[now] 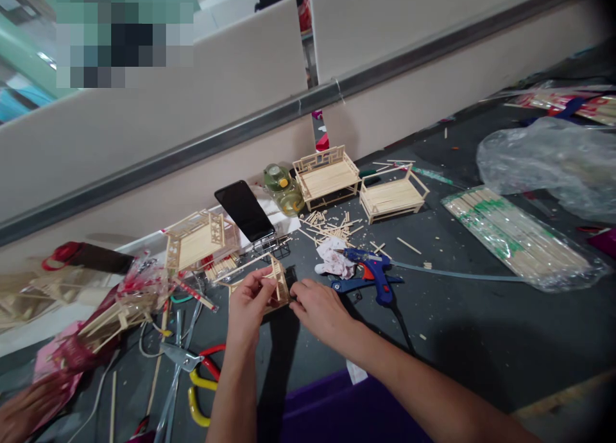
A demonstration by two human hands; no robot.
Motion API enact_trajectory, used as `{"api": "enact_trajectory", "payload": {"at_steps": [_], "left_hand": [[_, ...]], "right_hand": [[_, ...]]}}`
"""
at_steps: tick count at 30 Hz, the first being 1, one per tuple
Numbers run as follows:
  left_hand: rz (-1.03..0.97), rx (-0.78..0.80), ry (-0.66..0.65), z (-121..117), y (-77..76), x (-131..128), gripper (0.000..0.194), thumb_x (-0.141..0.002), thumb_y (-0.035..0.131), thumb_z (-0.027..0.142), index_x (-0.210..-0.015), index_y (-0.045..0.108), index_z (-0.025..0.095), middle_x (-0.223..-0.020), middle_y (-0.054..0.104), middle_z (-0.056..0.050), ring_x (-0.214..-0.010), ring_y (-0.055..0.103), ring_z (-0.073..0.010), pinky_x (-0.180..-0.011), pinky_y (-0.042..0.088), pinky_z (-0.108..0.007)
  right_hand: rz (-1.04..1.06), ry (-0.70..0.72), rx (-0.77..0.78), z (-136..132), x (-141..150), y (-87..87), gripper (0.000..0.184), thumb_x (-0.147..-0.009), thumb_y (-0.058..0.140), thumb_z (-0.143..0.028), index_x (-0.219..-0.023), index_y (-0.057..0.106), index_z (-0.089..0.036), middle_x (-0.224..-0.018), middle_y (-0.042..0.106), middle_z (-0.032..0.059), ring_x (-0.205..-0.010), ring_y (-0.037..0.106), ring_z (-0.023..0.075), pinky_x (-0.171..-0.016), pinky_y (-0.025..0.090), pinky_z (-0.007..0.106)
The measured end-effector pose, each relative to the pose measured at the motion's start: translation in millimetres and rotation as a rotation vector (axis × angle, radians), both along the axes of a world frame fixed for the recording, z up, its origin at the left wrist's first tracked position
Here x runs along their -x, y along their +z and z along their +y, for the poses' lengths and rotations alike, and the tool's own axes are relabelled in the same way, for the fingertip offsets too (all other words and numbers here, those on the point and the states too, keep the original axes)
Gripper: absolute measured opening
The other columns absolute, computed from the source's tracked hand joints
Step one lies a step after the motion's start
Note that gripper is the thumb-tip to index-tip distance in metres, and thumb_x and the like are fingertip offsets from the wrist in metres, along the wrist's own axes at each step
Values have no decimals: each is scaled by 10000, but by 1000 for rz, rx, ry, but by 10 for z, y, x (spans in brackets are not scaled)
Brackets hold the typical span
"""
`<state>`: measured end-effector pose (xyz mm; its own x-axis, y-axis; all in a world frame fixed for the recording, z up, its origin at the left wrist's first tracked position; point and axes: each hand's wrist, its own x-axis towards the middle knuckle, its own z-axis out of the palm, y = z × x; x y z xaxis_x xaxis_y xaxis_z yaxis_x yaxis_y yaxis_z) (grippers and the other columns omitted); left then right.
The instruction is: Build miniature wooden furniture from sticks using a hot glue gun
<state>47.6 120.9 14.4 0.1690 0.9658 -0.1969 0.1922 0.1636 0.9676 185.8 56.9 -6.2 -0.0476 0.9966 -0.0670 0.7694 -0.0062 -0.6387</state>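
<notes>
My left hand (248, 302) pinches a small wooden stick model (279, 281), a partly built miniature frame, near the front middle of the dark table. My right hand (315, 307) is closed against the model's right side, fingertips touching it. Just right of my hands lies a blue glue gun (370, 273) next to a crumpled white rag (333, 258). Behind them stand two finished miniature benches (327, 176) (393, 196) made of pale sticks.
A black phone (244, 210) leans on a stand, beside a small green-lidded jar (283, 187). More stick models (197, 241) and red-wrapped clutter sit left. Cutters with red and yellow handles (199, 382) lie front left. A bagged stick bundle (517, 237) and clear plastic bag (548, 157) sit right.
</notes>
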Motion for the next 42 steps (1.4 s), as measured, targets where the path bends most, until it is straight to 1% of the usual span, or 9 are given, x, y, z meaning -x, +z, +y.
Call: {"api": "enact_trajectory", "payload": {"at_steps": [7, 15, 22, 27, 31, 37, 42], "left_hand": [[-5, 0, 10, -9, -2, 7, 405, -685, 744, 361, -1012, 642, 145, -661, 619, 20, -534, 532, -99, -514, 484, -218], [-18, 18, 1, -9, -48, 25, 411, -694, 743, 347, -1035, 634, 144, -680, 638, 14, -539, 539, -92, -536, 483, -212], [-23, 22, 19, 0, -29, 7, 417, -667, 760, 358, -1009, 647, 146, -653, 634, 20, -528, 539, -96, -520, 484, -213], [-38, 37, 18, 18, -42, 13, 415, -662, 764, 356, -1000, 649, 146, -689, 658, 2, -532, 556, -102, -522, 491, -223], [-35, 35, 12, 22, -41, 21, 403, -667, 760, 360, -995, 650, 154, -655, 649, 15, -513, 553, -101, -526, 489, -227], [-63, 67, -5, 29, -27, 31, 414, -678, 760, 351, -1015, 627, 150, -680, 654, 9, -535, 574, -108, -525, 488, -221], [-61, 80, -5, 32, -21, 33, 418, -682, 756, 366, -1015, 616, 154, -661, 649, 16, -530, 576, -111, -531, 494, -231]], "right_hand": [[23, 3, 16, -3, -19, -4, 139, -890, 520, -235, -1001, 593, -196, -967, 631, 59, -870, 616, 199, -711, 427, 302], [0, 6, 7, -18, -20, -14, 131, -887, 513, -230, -987, 592, -199, -951, 633, 49, -849, 621, 190, -695, 414, 285], [23, 13, 37, -24, -51, 8, 127, -882, 519, -214, -981, 598, -200, -953, 634, 52, -864, 622, 182, -706, 407, 274], [40, 8, 23, -10, -54, -12, 117, -883, 515, -210, -958, 604, -200, -930, 637, 46, -851, 618, 178, -696, 398, 272], [56, 3, 1, 16, -18, -23, 103, -876, 530, -229, -949, 601, -206, -917, 631, 35, -829, 611, 173, -675, 384, 271], [104, -28, -24, 59, 49, -6, 72, -841, 562, -204, -908, 586, -212, -895, 617, 15, -800, 589, 156, -646, 354, 256], [109, -22, -34, 83, 56, 11, 97, -838, 555, -189, -918, 595, -225, -893, 606, 12, -791, 573, 149, -647, 347, 253]]}}
